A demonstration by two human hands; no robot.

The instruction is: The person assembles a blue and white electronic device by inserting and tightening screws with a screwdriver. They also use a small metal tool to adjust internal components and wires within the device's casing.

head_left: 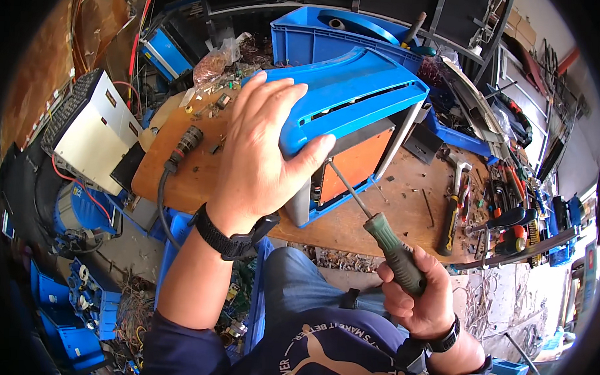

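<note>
A boxy device with a blue plastic casing (363, 74) stands on the wooden workbench (405, 198), its orange panel (357, 163) facing me. My left hand (262, 140) lies over the casing's left corner, fingers spread across the top and thumb along the front edge. In my right hand (422, 291) is a screwdriver (393, 250) with a green handle, fingers wrapped round it. Its shaft slants up to the left, and the tip meets the device near the upper left of the orange panel, just below my left thumb. The exact contact point is too small to make out.
A hammer (452, 206) and several hand tools (511, 195) lie on the right of the bench. Behind the device stands a blue crate (305, 45). A cable with a thick connector (186, 142) rests at the left, near a white metal case (94, 131). Scraps litter the bench.
</note>
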